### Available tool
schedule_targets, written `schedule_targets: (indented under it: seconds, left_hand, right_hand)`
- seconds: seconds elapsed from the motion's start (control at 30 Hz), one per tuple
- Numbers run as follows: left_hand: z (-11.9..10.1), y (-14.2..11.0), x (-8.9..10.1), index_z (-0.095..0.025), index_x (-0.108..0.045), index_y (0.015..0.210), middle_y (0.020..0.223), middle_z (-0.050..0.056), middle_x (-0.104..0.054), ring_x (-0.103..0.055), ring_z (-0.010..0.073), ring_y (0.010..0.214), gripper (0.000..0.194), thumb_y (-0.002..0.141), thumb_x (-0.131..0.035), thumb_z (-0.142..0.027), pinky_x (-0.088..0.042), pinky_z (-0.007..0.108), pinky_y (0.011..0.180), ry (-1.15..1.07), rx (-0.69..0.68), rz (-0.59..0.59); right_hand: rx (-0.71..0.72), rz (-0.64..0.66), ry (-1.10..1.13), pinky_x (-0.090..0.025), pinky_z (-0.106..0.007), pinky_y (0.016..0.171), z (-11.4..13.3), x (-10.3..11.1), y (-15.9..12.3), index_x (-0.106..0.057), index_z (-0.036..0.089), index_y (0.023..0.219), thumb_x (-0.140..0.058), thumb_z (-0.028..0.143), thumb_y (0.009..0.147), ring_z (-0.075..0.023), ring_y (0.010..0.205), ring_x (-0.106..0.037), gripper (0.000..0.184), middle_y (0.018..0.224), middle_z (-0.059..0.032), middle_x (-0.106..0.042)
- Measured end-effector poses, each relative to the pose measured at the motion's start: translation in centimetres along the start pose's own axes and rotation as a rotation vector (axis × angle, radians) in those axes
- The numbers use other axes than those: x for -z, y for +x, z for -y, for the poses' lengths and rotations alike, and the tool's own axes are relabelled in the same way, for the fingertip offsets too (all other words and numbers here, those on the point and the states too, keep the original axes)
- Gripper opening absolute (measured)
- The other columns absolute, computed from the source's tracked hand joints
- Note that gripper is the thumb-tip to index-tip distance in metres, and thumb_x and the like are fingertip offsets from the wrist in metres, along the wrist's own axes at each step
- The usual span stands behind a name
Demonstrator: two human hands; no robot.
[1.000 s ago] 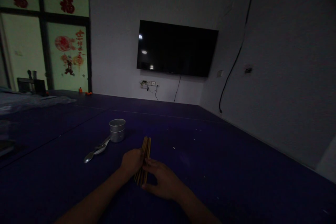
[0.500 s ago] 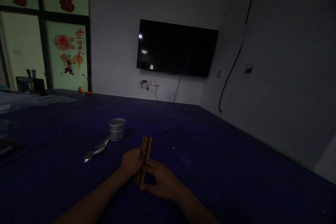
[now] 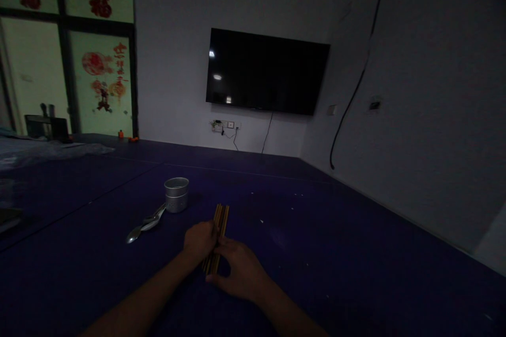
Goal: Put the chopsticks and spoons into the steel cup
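Note:
A bundle of several wooden chopsticks (image 3: 222, 218) slants away from me just above or on the dark purple tabletop; I cannot tell if it touches. My left hand (image 3: 201, 238) is closed around its middle from the left. From the right, my right hand (image 3: 242, 268) holds the bundle too, fingers against its side and thumb at the near ends. To the left of the hands stands an upright silver metal cup (image 3: 176, 201) with small holes low in its wall. Beside it lie metal spoons (image 3: 136, 233), partly overlapping, their handles toward the cup.
The purple table (image 3: 316, 231) reaches to the back wall, with small white scraps on its right half. Clear plastic sheeting (image 3: 59, 151) lies at the far left, near a dark holder (image 3: 47, 127). Small orange items (image 3: 133, 139) sit at the back edge. A television (image 3: 266, 72) hangs above.
My right thumb has shifted slightly left, across the near ends of the chopsticks. The left hand, cup and spoons stay put.

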State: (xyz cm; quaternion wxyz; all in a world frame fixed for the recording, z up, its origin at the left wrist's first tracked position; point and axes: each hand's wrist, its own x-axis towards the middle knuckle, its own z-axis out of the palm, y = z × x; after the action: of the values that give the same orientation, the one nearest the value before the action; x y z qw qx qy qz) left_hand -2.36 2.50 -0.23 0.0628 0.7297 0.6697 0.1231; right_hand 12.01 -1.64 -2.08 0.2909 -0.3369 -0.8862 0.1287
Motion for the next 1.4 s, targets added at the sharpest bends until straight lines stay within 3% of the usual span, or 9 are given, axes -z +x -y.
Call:
schedule_targets:
  seconds: [0.3, 0.5, 0.77, 1.4]
  left_hand:
    - [0.1, -0.2, 0.2, -0.019, -0.065, 0.099, 0.097, 0.010, -0.070, -0.066, 0.0215, 0.089, 0.038, 0.091, -0.030, -0.033, -0.047, 0.029, 0.074, -0.024, -0.009, 0.000]
    - [0.0, -0.2, 0.1, -0.018, -0.065, 0.097, 0.098, 0.011, -0.070, -0.065, 0.0224, 0.090, 0.037, 0.090, -0.031, -0.032, -0.047, 0.030, 0.074, -0.020, -0.014, -0.004]
    - [0.1, 0.0, -0.1, -0.019, -0.064, 0.100, 0.098, 0.010, -0.070, -0.066, 0.0220, 0.091, 0.036, 0.089, -0.032, -0.031, -0.048, 0.029, 0.074, -0.012, -0.021, 0.010]
    - [0.4, 0.1, -0.1, -0.020, -0.064, 0.099, 0.099, 0.009, -0.070, -0.065, 0.0221, 0.091, 0.036, 0.089, -0.032, -0.031, -0.048, 0.029, 0.072, -0.010, -0.052, 0.015]
  right_hand:
    - [0.022, 0.012, 0.018, -0.041, -0.032, 0.094, 0.2, 0.6, -0.1, -0.062, 0.023, 0.107, -0.069, 0.032, 0.070, -0.0218, 0.108, -0.056, 0.038, 0.117, -0.0043, -0.061]
    - [0.002, 0.037, -0.029, -0.041, -0.037, 0.093, 0.2, 0.0, 0.1, -0.058, 0.024, 0.115, -0.071, 0.043, 0.068, -0.0253, 0.109, -0.055, 0.052, 0.121, -0.0067, -0.059]
    - [-0.054, 0.018, -0.072, -0.041, -0.036, 0.093, 0.4, -0.4, 0.1, -0.060, 0.024, 0.111, -0.068, 0.041, 0.072, -0.0244, 0.108, -0.056, 0.043, 0.120, -0.0060, -0.059]
    - [-0.010, 0.047, 0.051, -0.038, -0.034, 0.099, 0.1, 0.3, 0.2, -0.056, 0.026, 0.121, -0.069, 0.040, 0.073, -0.0228, 0.118, -0.050, 0.051, 0.131, -0.0050, -0.053]
